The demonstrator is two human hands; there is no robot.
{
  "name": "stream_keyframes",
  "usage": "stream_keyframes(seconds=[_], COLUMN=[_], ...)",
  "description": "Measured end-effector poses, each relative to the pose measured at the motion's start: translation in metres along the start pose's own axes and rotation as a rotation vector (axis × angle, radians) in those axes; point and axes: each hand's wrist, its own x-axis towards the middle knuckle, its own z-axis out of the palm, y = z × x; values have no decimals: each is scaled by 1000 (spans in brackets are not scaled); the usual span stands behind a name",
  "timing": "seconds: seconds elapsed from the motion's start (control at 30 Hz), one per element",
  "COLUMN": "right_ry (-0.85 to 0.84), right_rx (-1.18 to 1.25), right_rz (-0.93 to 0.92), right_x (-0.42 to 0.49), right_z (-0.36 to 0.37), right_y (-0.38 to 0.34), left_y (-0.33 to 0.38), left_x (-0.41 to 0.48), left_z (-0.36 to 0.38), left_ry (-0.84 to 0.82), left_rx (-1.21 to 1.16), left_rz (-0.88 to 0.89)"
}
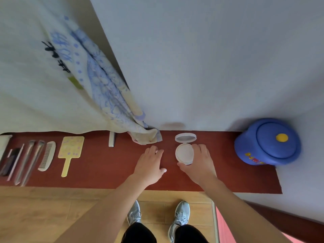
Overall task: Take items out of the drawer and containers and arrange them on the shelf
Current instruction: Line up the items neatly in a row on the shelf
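Nearest to me, grey mesh trainers (180, 216) stand on a pale wood-grain floor (35, 207). Beyond them runs the shelf (105, 176), a long flat board in matte red-brown.

My left hand (150, 165) lies released on the shelf near its middle, palm down and fingers spread, gripping nothing. Just to its right, my right hand (199, 163) grasps the compact (184, 152): the thumb hooks the near rim and the fingers curve along its right side. The compact is round, white and smooth, resting on the shelf toward the back edge, with its hinged lid (185, 137) tipped open against the wall.

At the shelf's left end a row is laid out: slim brushes (28, 163), a cream curved comb (47, 155), and a yellow square hand mirror (70, 149) with faint printed figures, too blurred to read.

At the right end sits a glossy blue pot (268, 142), round, its lid topped with a yellow knob; the yellow and red lettering on its side is unreadable.

At the back edge, a short metal bracket (111, 139) stands beside the hem of a cream curtain (52, 76) printed with blue patterns and dark characters I cannot make out. A plain white wall (210, 58) rises behind.
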Motion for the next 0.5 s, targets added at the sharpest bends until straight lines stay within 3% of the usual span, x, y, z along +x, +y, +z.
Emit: stream_keyframes(seconds=[0.5], right_ry=[-26], right_rx=[-1], right_rz=[-33], right_x=[-38], right_z=[53], right_y=[-142], left_y=[-140], left_x=[-69], left_z=[-26], left_ry=[-9], left_rx=[-7], left_rz=[-47])
